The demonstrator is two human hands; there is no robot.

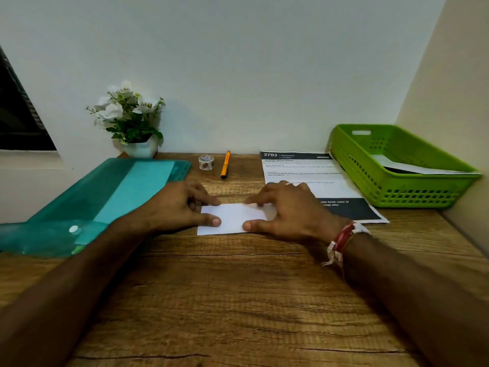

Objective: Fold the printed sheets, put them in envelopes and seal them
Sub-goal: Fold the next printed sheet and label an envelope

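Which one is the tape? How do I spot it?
Look along the back edge of the wooden desk, by the wall. Between the flower pot and the orange pen sits the tape roll: small, round and whitish, not long like the pen.

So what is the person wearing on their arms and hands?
No sleeves or gloves are in view. The left hand shows no ring or band. Next to the right hand, the wrist wears a red and white thread band with frayed white ends.
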